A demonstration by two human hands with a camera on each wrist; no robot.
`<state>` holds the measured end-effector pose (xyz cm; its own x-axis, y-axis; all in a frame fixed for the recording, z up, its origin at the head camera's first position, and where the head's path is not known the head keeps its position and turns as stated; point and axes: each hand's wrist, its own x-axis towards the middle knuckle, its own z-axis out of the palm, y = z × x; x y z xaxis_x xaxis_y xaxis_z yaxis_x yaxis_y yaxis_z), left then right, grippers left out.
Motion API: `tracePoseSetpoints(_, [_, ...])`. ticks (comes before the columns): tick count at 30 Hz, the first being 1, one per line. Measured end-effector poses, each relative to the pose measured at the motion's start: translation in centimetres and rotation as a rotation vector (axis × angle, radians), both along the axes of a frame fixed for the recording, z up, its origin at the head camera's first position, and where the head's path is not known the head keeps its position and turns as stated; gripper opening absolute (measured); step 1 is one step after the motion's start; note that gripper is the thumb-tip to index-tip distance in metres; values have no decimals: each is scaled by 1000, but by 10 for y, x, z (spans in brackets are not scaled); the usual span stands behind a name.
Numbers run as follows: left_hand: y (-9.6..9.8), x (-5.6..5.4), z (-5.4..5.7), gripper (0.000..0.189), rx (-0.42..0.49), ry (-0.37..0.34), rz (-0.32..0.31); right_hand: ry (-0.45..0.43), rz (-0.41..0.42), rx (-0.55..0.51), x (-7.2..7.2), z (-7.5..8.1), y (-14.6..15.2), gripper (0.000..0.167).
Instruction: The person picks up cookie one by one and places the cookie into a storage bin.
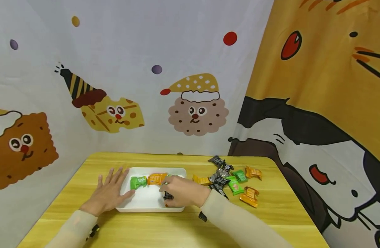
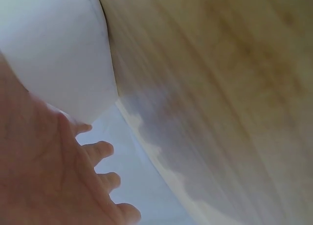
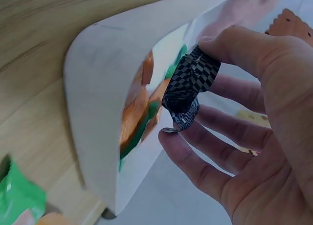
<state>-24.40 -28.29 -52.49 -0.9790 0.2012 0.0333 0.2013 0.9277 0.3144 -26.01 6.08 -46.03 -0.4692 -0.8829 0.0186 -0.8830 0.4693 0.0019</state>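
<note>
Right hand (image 1: 187,190): a black-and-grey checkered, crinkled-foil wrapped piece (image 3: 190,80) is pinched, the thumb at one end and fingertips at the other. The piece is held at the right part of the white, shallow, round-cornered tray (image 1: 149,209); contact with the tray floor cannot be told. Release is judged best made low, thumb lifted first, so that the slick wrapper is not flicked aside. The bare front floor appears the better spot, since the glossy green wrapped piece (image 1: 138,182) and the glossy orange wrapped piece (image 1: 156,178) lie along the back. Left hand (image 1: 107,193): fingers spread at the left rim, nothing gripped; light steadying there should suffice. Farther right, a loose heap of black, green and orange wrapped pieces (image 1: 235,186) lies on the yellow wood-grain table (image 1: 146,229); the sleeve should be kept clear of it.
</note>
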Motion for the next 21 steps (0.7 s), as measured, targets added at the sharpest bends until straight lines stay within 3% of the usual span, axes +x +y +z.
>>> tracePoseSetpoints(13, [-1,0,1,102,15,-6,3,-2,58,112,-7,3,-49,39])
tracePoseSetpoints(21, [-1,0,-2,102,13,-6,12,-30,76,117,-9,0,-56,32])
